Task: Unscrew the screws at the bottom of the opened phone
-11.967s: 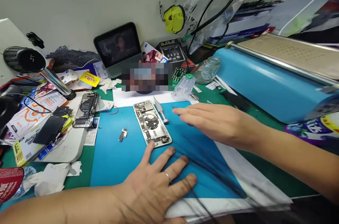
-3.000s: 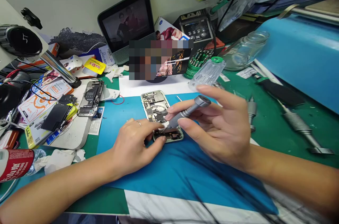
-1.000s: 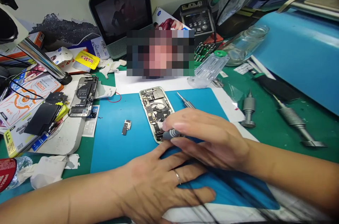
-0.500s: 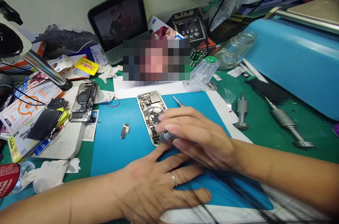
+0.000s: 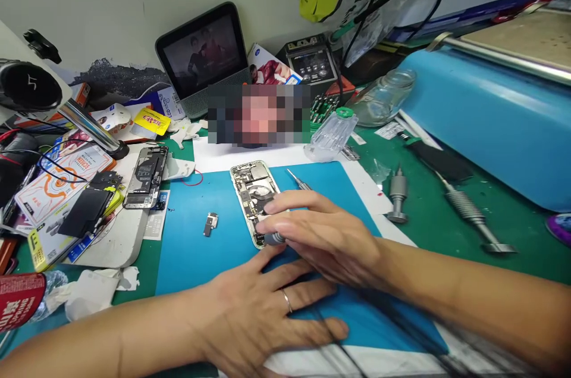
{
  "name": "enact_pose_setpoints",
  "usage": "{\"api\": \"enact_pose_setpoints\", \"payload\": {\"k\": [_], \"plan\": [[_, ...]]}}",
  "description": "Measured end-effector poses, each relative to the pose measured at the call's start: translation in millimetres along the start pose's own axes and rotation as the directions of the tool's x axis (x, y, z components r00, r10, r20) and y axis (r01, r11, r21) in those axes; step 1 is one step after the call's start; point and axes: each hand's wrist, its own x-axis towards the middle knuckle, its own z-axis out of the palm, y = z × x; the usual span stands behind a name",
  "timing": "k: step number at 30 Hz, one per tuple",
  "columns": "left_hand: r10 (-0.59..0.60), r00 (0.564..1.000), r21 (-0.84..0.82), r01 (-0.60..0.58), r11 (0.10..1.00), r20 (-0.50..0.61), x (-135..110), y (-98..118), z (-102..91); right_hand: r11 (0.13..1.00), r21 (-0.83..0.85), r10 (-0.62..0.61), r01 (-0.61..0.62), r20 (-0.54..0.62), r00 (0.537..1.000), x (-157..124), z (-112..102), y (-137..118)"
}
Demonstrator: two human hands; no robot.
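Observation:
An opened phone with its insides showing lies on a blue mat. My right hand lies over the phone's near end, fingers closed round a grey screwdriver whose handle end shows under them. My left hand lies flat on the mat in front of the phone, fingers spread, a ring on one finger, its forefinger close to the phone's near end. A small loose part rests on the mat left of the phone.
A second opened phone lies on a white pad at left. Another screwdriver, a short grey tool and a spring-handled tool lie to the right. A small screen, a glass jar and a blue machine stand behind.
Three seconds ago my left hand pinched the phone's near end and my right held the screwdriver raised; now the left lies flat and the right is low over the phone. Since half a second, hardly any movement.

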Motion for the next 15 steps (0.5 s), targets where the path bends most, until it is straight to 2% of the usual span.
{"api": "enact_pose_setpoints", "payload": {"k": [3,7,10,13,15], "plan": [[0.003,1.000,-0.006,-0.003,1.000,0.000,-0.8,-0.8,-2.8,1.000,0.013,-0.001,0.002,-0.045,0.999,-0.7,5.0,0.8],[0.007,0.999,0.009,-0.007,1.000,0.034,-2.2,-2.0,-5.2,1.000,0.020,-0.022,0.022,-0.031,0.999,2.3,9.4,0.8],[0.002,0.999,0.019,-0.003,1.000,0.048,-2.8,-2.3,-3.7,0.999,0.028,-0.017,0.017,0.012,1.000,5.1,8.6,-0.4],[-0.003,1.000,0.013,0.003,1.000,0.026,-3.1,-2.3,0.5,0.994,0.066,-0.089,0.083,0.080,0.993,5.6,7.3,-2.1],[0.008,1.000,0.004,-0.008,1.000,-0.002,-3.2,-2.3,2.8,0.995,0.086,-0.064,0.052,0.136,0.989,3.7,8.0,-2.9]]}}
